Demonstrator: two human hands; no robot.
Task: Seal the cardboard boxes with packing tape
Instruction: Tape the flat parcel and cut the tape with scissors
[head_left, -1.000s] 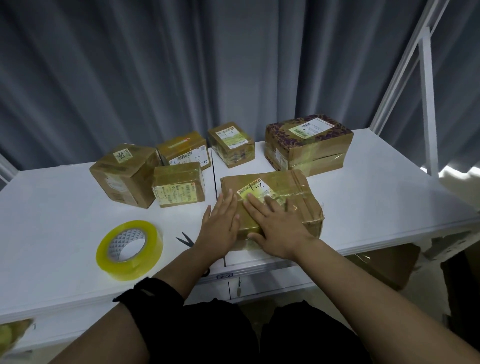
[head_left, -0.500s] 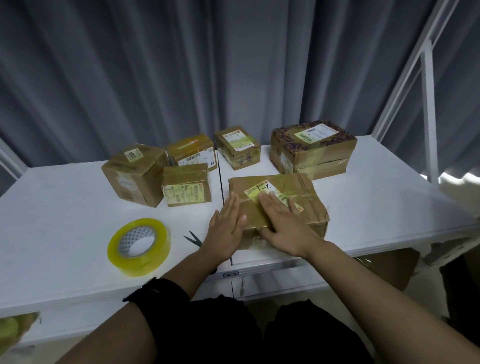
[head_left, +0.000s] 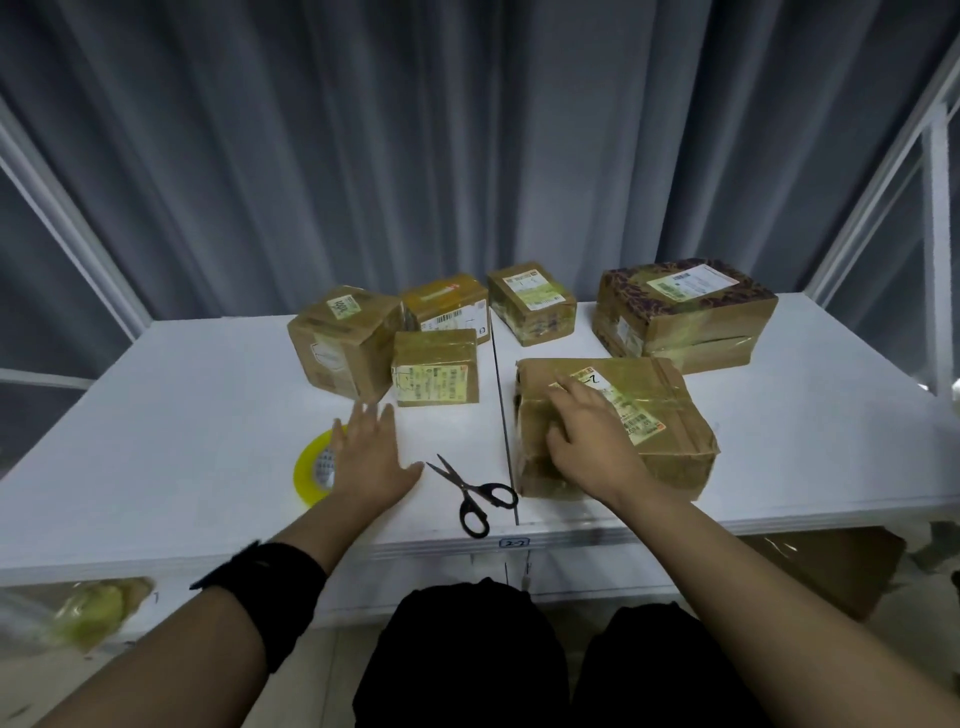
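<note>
A flat taped cardboard box (head_left: 660, 415) lies near the front edge of the white table (head_left: 182, 441). My right hand (head_left: 592, 441) rests on the box's left end, thumb along its side, fingers spread on top. My left hand (head_left: 371, 457) hovers open over the table, covering the right part of the yellow packing tape roll (head_left: 309, 470). It is slightly blurred. Black-handled scissors (head_left: 475, 493) lie between my hands, blades shut.
Five more taped boxes stand behind: a tilted one (head_left: 343, 338), a small one (head_left: 435, 366), two at the back (head_left: 449, 306) (head_left: 532, 301), and a large patterned one (head_left: 680, 312). Grey curtains hang behind. White frame posts (head_left: 935, 249) rise at right.
My left hand has left the box and swung left over the tape roll, uncovering the scissors. My right hand has stayed on the box.
</note>
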